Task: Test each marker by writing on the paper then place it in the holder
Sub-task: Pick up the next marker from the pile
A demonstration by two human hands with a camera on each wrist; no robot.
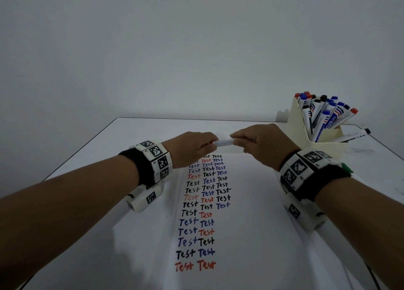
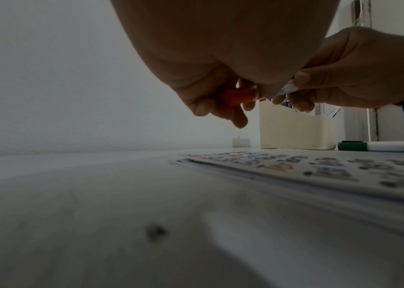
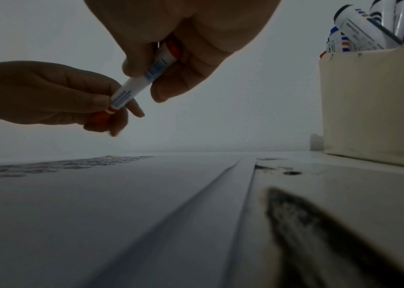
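Holding a red whiteboard marker (image 1: 223,141) level between both hands, I keep it in the air above the far end of the paper (image 1: 251,202), clear of the sheet. My left hand (image 1: 189,148) has its fingertips (image 3: 101,101) pinched round the red cap (image 2: 239,96), while my right hand (image 1: 265,146) is curled round the other end of the white barrel, its red tail showing inside my palm in the right wrist view. Whether the cap is seated or just parting from the barrel, I cannot tell.

By my judgement the marker is light, stiff and smooth plastic, a little slick, so the firm hold belongs on the barrel's middle and on the cap's sides, pulling straight along its length. It should not break easily, but an exposed tip would smear whatever it brushes.

It looks slim and white, with blue printed lettering and a red band near the cap. Rows of "Test" in black, blue and red fill the paper. The cream holder (image 1: 323,146), crowded with capped markers, stands near the table's far right corner; a green-capped marker (image 2: 381,146) lies on the table just beside it.
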